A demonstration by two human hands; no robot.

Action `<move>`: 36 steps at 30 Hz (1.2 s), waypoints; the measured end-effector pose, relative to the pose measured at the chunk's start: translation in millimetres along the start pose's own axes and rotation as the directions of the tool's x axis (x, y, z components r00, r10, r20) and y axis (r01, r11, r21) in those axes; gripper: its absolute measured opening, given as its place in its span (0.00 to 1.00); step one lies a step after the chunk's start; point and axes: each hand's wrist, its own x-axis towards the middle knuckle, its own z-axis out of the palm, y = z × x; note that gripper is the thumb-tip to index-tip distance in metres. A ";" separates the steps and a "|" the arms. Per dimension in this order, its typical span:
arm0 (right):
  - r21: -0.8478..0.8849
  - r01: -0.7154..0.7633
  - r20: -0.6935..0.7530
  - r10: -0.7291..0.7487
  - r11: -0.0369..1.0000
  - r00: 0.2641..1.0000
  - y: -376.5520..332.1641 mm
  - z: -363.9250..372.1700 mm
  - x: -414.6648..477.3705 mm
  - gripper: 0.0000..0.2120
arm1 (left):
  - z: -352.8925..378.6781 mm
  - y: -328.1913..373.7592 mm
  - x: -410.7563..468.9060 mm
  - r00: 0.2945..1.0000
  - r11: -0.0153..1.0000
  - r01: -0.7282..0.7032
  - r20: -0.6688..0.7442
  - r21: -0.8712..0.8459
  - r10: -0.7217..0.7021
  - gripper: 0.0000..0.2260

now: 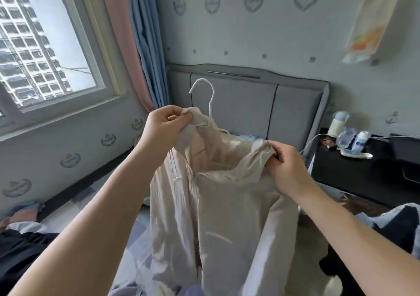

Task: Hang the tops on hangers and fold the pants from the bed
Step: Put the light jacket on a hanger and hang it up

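You are pinching the beige jacket [218,200] at both shoulders with your left hand [162,126] and right hand [286,168], lifting it over the bed [127,241] on its white hanger [210,101]; looking light, soft and slippery, it probably needs gripping at seams.

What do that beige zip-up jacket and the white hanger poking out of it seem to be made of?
The beige zip-up jacket looks like thin, smooth synthetic fabric, perhaps nylon or satin: it shines in streaks and falls in soft folds. The white hanger seems to be thin coated wire: its hook is slender and evenly curved.

Home bedroom: bed headboard [250,104], curtains [145,45], nightstand [354,173].
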 end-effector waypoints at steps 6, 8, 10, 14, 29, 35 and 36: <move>-0.237 -0.009 -0.083 -0.011 0.971 0.996 -12.2 -22.8 22.2 0.12 | 10.2 44.5 19.1 0.981 0.987 -0.156 -0.123 -0.042 0.149 0.04; -0.327 0.012 -0.118 -0.054 0.945 0.992 -18.7 -30.8 30.2 0.16 | 10.3 56.7 27.7 0.967 0.983 -0.182 -0.188 -0.034 0.172 0.03; -0.368 0.034 -0.133 -0.088 0.929 0.987 -27.3 -37.8 36.5 0.19 | 9.1 66.4 35.8 0.952 0.977 -0.212 -0.231 -0.023 0.201 0.03; -0.244 0.103 -0.215 -0.158 0.964 0.964 -44.5 -41.1 44.1 0.11 | 12.5 79.4 46.8 0.950 0.974 -0.222 -0.214 0.040 0.226 0.05; 0.110 0.217 -0.186 -0.194 0.970 0.963 -28.1 -36.4 64.2 0.24 | -21.3 52.1 50.2 0.812 0.766 -0.459 -0.138 0.451 0.568 0.11; 0.130 0.195 -0.113 -0.181 0.972 0.977 -3.4 -48.1 65.6 0.07 | -70.0 8.0 67.1 0.991 0.972 -0.133 0.057 0.192 0.124 0.16; 0.128 0.183 -0.130 -0.166 0.975 0.977 3.2 -49.1 65.8 0.07 | -74.2 2.5 63.9 0.994 0.978 -0.099 0.071 0.181 0.087 0.17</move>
